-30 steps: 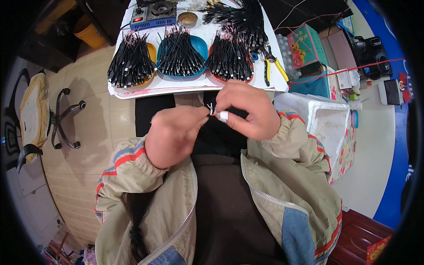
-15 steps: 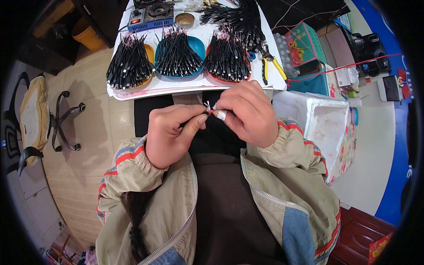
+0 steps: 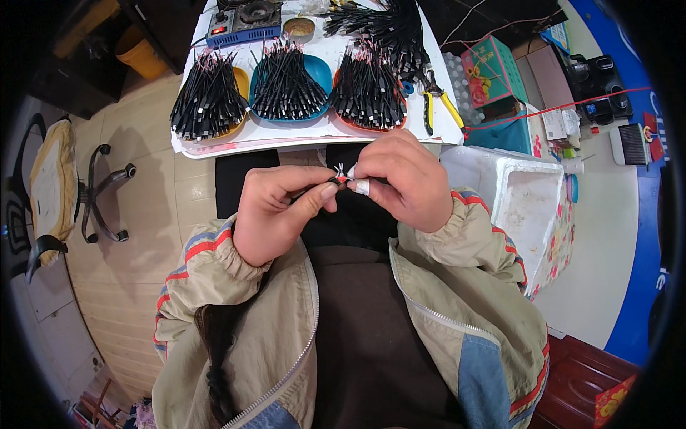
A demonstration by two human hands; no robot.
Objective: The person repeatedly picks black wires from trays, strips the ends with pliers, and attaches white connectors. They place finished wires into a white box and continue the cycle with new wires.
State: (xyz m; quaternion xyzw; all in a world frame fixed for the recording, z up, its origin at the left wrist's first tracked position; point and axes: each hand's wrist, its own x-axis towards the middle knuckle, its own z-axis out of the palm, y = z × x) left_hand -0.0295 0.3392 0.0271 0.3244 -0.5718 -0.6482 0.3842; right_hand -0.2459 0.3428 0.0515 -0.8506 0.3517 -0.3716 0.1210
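Observation:
In front of my chest, just off the table's near edge, my left hand (image 3: pixel 280 207) pinches a short black cable between thumb and forefinger. Thin red and white wires (image 3: pixel 340 176) stick out from the cable's end there. My right hand (image 3: pixel 404 182) meets it from the other side, thumb and forefinger closed at those wires, with white wrapping on the tips. The fingers cover most of the cable, and exactly which strand the right hand grips is too small to make out.
Bundles of black cables fill a yellow tray (image 3: pixel 244 84), a blue tray (image 3: pixel 319 75) and an orange-red tray (image 3: pixel 386 129) on the white table (image 3: pixel 236 149). Yellow-handled pliers (image 3: pixel 439 104) lie at right. A blue-grey heating device (image 3: pixel 244 32) stands behind; a white foam box (image 3: pixel 500 168) sits at right.
Both hands stay together with small finger movements. My right fingertips have shifted slightly around the wires, and the white strands now spread apart more.

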